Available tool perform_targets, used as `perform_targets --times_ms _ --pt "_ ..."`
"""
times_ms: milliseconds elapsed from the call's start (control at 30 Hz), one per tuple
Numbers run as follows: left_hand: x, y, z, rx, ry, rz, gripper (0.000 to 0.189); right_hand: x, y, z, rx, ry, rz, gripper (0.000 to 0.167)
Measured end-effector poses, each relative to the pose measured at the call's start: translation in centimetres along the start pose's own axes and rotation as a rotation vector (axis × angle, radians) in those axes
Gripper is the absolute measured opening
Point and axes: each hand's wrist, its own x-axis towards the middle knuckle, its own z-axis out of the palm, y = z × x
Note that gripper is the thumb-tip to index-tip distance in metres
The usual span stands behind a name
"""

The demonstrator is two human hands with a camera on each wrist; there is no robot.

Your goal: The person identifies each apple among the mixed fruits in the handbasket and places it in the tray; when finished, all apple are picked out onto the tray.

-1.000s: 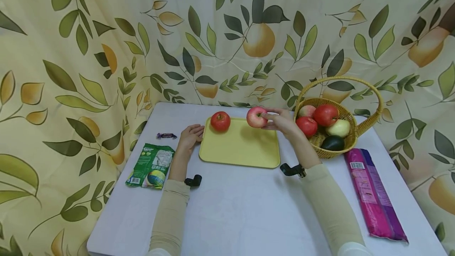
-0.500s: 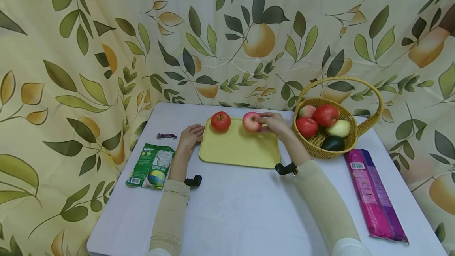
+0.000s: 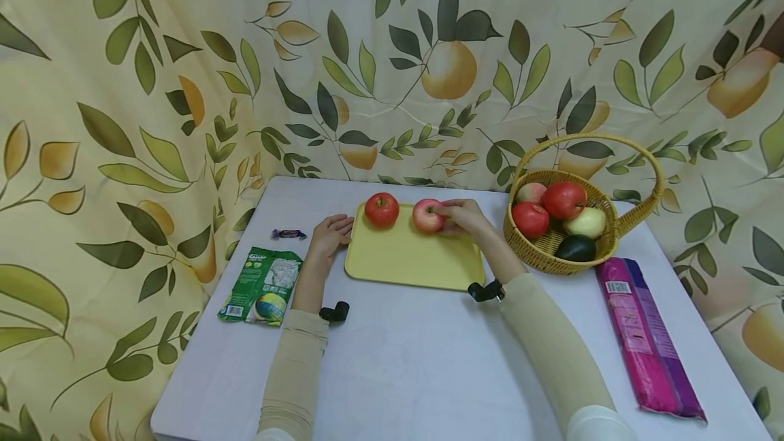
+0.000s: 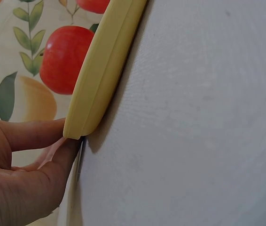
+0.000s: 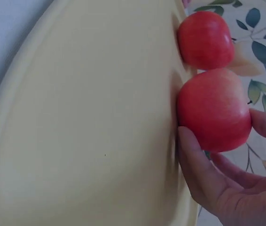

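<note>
A pink-red apple point(image 3: 429, 216) is gripped by my right hand point(image 3: 463, 216) at the far side of the yellow tray point(image 3: 416, 264). In the right wrist view, thumb and fingers lie around this apple point(image 5: 215, 110), which is at the tray surface. A redder apple point(image 3: 382, 210) sits on the tray to its left, a small gap apart in the head view. My left hand point(image 3: 327, 237) holds the tray's left edge. The left wrist view shows its digits on either side of the tray rim point(image 4: 93, 89); some fingers are hidden.
At the right stands a wicker basket point(image 3: 551, 265) with a tall handle, holding several fruits and a dark green avocado-like item point(image 3: 576, 248). A pink-purple packet point(image 3: 649, 339) lies before it. Left are a green packet point(image 3: 260, 286) and a wrapped candy point(image 3: 288, 234). A patterned curtain point(image 3: 392, 135) hangs behind.
My right hand has carried the pink-red apple leftward and down to the tray, closer to the redder apple. My left hand has stayed at the tray edge.
</note>
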Motion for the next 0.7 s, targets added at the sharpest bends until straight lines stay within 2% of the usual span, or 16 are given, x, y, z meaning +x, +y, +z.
perform_targets --times_ms 467,700 --pt "-0.3 0.0 0.4 0.013 -0.003 0.004 0.072 -1.1 0.5 -0.4 -0.117 0.023 0.023 0.072" --pt "-0.4 0.1 0.3 -0.001 0.002 0.009 0.073 -2.4 -0.4 -1.2 -0.151 0.039 -0.007 0.066"
